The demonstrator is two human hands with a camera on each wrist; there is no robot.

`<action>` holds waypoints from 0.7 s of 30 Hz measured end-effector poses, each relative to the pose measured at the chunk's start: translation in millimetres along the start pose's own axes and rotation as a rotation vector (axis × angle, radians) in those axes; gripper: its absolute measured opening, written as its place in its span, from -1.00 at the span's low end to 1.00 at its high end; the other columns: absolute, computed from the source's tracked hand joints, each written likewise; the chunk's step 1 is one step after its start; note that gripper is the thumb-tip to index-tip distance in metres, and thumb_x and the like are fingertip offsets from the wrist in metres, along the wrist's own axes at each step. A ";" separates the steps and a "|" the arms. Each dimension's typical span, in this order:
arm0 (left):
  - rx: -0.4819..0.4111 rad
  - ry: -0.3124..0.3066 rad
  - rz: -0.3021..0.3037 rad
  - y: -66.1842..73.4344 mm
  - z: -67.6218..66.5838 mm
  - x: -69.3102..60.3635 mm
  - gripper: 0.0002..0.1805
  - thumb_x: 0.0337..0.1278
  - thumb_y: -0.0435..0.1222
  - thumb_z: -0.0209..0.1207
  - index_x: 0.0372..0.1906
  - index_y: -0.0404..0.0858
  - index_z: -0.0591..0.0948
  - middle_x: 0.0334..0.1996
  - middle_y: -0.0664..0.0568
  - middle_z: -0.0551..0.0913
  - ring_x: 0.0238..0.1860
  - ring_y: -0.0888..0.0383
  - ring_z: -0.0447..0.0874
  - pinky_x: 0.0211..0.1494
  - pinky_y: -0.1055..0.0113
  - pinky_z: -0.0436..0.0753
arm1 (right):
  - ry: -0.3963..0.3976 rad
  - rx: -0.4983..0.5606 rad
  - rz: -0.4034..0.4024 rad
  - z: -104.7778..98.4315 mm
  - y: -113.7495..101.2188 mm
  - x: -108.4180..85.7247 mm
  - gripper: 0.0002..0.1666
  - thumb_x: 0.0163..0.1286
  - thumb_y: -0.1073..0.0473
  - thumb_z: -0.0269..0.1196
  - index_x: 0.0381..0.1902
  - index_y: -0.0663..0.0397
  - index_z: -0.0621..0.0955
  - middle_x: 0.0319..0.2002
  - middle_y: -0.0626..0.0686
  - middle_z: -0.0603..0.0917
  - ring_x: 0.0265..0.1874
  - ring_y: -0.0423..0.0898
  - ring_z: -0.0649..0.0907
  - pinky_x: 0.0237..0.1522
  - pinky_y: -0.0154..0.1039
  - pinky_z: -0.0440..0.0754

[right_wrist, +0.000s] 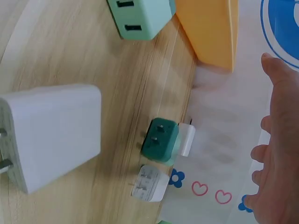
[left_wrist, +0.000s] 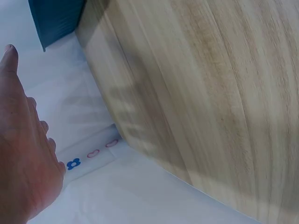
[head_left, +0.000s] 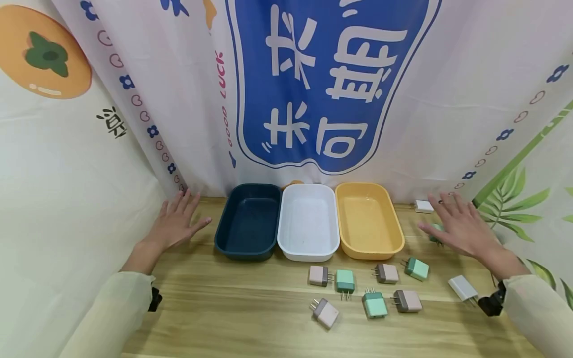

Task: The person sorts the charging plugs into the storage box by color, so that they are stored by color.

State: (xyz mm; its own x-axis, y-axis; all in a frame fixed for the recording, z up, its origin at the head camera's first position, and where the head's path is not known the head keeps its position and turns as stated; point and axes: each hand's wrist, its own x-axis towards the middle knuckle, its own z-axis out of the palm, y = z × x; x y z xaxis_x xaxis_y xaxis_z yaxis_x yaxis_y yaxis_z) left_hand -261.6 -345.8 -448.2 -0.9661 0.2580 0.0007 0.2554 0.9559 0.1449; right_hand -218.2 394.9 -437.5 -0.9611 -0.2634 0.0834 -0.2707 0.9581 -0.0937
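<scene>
Left hand (head_left: pixel 173 225) and right hand (head_left: pixel 465 231) are spread, a likely starting pose; next, pinching a charger (head_left: pixel 418 269) seems needed.

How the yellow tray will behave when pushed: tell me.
The yellow tray will probably stay stiff, since its walls hold an even shape. Broad and low, it seems unlikely to tip or roll. Empty, it may slide easily, nudging the white tray close beside it if pushed left.
</scene>
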 end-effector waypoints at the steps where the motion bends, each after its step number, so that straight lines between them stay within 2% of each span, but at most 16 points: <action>1: 0.007 0.000 0.001 1.4 -0.2 0.5 0.05 0.53 0.38 -0.18 0.74 -0.26 -0.08 0.71 -0.34 -0.27 0.70 -0.35 -0.43 0.60 -0.47 -0.31 | -0.001 0.001 -0.005 -1.0 -2.1 0.0 0.14 0.58 -0.42 0.07 0.74 0.12 -0.06 0.65 0.48 -0.07 0.61 0.55 -0.11 0.50 0.59 -0.13; 9: 0.035 0.005 0.033 12.0 1.2 6.1 0.03 0.54 0.36 -0.14 0.74 -0.27 -0.04 0.71 -0.34 -0.25 0.69 -0.39 -0.36 0.60 -0.47 -0.33 | 0.014 0.042 -0.035 -4.0 -21.3 1.3 0.14 0.55 -0.40 0.13 0.73 0.15 0.00 0.67 0.44 -0.09 0.64 0.49 -0.23 0.50 0.59 -0.21; 16: 0.062 -0.014 0.049 21.8 5.9 11.3 0.05 0.54 0.38 -0.19 0.74 -0.27 -0.07 0.71 -0.34 -0.26 0.70 -0.37 -0.37 0.62 -0.42 -0.38 | 0.054 0.031 -0.092 -4.4 -36.4 1.8 0.13 0.52 -0.37 0.20 0.72 0.16 0.09 0.66 0.44 -0.02 0.64 0.49 -0.12 0.53 0.55 -0.16; 21: 0.054 -0.019 0.067 28.0 9.1 13.7 0.05 0.55 0.37 -0.17 0.74 -0.28 -0.09 0.71 -0.35 -0.25 0.70 -0.36 -0.39 0.62 -0.41 -0.35 | 0.052 0.013 -0.119 -5.3 -47.7 1.4 0.13 0.51 -0.40 0.20 0.71 0.15 0.11 0.66 0.43 0.02 0.64 0.47 -0.08 0.52 0.57 -0.09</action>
State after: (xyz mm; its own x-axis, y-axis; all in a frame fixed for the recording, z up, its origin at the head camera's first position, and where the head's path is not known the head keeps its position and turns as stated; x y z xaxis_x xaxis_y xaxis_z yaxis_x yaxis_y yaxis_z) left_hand -267.3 -314.2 -453.1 -0.9460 0.3241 -0.0101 0.3219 0.9424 0.0912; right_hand -206.4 349.4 -427.6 -0.9179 -0.3689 0.1464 -0.3840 0.9186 -0.0931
